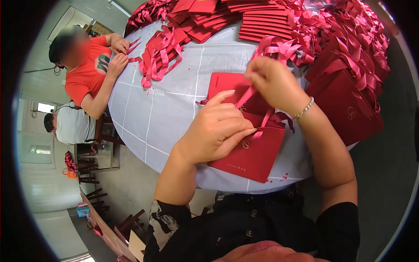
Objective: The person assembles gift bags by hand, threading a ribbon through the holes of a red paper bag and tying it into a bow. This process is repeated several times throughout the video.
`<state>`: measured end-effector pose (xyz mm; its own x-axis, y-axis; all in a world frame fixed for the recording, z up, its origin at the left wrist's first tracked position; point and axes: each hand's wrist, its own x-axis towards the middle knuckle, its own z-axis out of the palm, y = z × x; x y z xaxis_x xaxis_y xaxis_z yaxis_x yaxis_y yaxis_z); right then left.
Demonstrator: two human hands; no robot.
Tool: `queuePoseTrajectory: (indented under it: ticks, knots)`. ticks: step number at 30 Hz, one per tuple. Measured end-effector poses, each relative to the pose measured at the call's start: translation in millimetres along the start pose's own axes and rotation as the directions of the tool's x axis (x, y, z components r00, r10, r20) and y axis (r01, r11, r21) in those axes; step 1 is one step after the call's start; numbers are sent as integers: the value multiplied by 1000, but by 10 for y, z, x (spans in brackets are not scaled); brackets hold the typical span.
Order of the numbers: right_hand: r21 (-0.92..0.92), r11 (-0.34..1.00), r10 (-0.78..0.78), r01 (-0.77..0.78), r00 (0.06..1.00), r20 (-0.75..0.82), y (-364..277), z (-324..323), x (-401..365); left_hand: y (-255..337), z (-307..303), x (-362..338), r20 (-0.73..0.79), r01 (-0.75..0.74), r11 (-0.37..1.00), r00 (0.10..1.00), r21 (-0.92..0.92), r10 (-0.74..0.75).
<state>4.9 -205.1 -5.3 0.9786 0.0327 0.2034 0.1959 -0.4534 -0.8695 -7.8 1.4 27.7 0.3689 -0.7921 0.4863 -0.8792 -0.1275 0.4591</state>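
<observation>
Just in front of me lies a red gift bag (pixel 257 157) with a gold logo, flat on the tablecloth. My left hand (pixel 214 131) is closed in a pinch at the bag's top edge. Above it, my right hand (pixel 273 81) has its fingers pressed together on a pink ribbon (pixel 246 97), which stretches from there down to the bag's edge. Another red bag (pixel 224 81) lies flat beyond, partly hidden by both hands. A darker red ribbon (pixel 281 117) loops beside the bag's top edge.
Red bags with ribbon handles (pixel 345 102) are heaped at the right. More stacked red bags (pixel 264 24) fill the far side of the table (pixel 174 118). At the left, a co-worker in an orange shirt (pixel 89 72) handles ribbons near a small bag pile (pixel 159 54). Another person (pixel 74 124) sits behind.
</observation>
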Motion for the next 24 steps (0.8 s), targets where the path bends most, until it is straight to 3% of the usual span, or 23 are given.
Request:
queuePoseTrajectory:
  ticks: [1,2,6,8,9,10,11,13,15,17,19,21,22,23,24]
  knots:
    - [0,1000,-13,13,994,-108,40,-7,48,12,19,0,13,40,997,999,-67,-39]
    - [135,982,138,-130,989,-51,50,-38,91,21,28,2,28,78,988,997,-133,-75]
    - [79,986,145,-145,989,1,-81,-33,67,21,-17,-22,-4,108,969,994,-221,-111]
    - [216,976,50,-31,995,-81,213,8,149,-16,-65,-36,-29,154,966,986,-208,-163]
    - [430,895,171,-114,981,-95,57,-60,119,-35,-78,-50,-96,174,952,974,-250,-204]
    - [416,909,120,-25,972,-203,79,-75,140,-48,-94,-73,-161,193,937,956,-291,-247]
    - [490,872,96,23,972,-216,43,-135,108,-53,-131,-101,-222,199,887,924,-416,-312]
    - [481,877,106,0,975,-194,-8,-201,66,-150,-111,-184,-377,-11,587,776,-810,-505]
    - [555,832,142,-12,971,-191,-44,-211,24,-136,-217,-167,-410,-244,388,801,-889,-436]
    - [620,784,103,-27,991,-86,-47,-218,20,-153,-224,-147,-439,-220,418,705,-882,-556]
    - [712,691,51,-123,991,122,-152,-273,-47,-250,-168,-131,-451,-153,493,688,-856,-569]
    - [671,723,27,-167,976,214,-239,-279,-146,-310,-98,-166,-420,-45,555,705,-831,-572]
    - [550,833,-123,60,989,80,-384,-232,-184,-281,-55,-149,-415,25,631,733,-776,-539]
    - [464,883,-40,-68,975,219,-580,-314,-306,-240,-25,-148,-404,94,702,760,-706,-509]
    - [480,870,-16,-111,967,254,-640,-285,-362,-196,-3,-150,-378,174,741,771,-649,-513]
